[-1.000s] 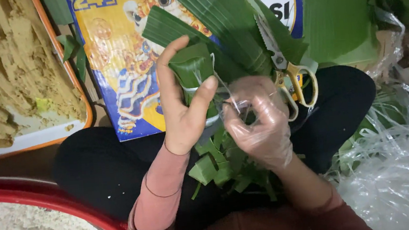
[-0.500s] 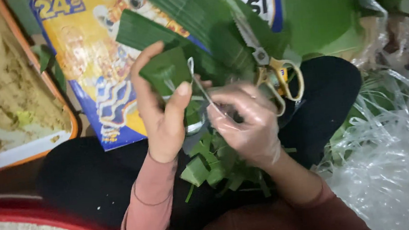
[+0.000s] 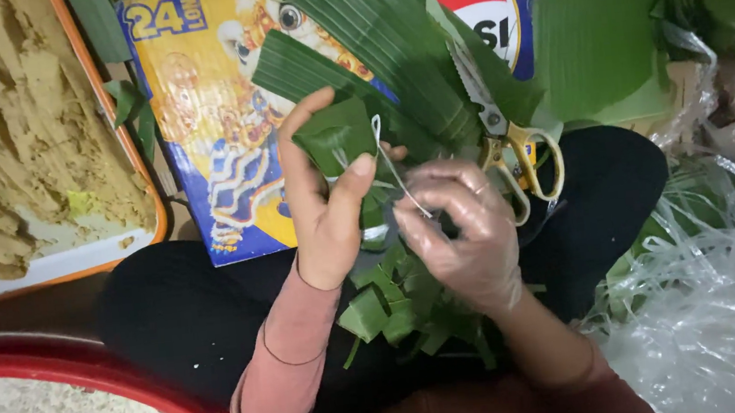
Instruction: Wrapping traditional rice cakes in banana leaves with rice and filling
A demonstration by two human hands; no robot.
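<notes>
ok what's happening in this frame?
A seated person holds a small green leaf-wrapped parcel in the left hand. The right hand, in a thin clear glove, pulls a pale string that runs to the parcel. Cut leaf scraps lie in the lap; yellow-handled scissors rest on the stacked leaves.

A small green leaf parcel (image 3: 335,135), folded, sits upright above the lap, a thin pale string (image 3: 396,172) looped over it.

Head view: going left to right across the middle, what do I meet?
Orange-rimmed tray of tan dough strips → left hand holding small green leaf parcel → gloved right hand → yellow-handled scissors → clear plastic strips.
</notes>
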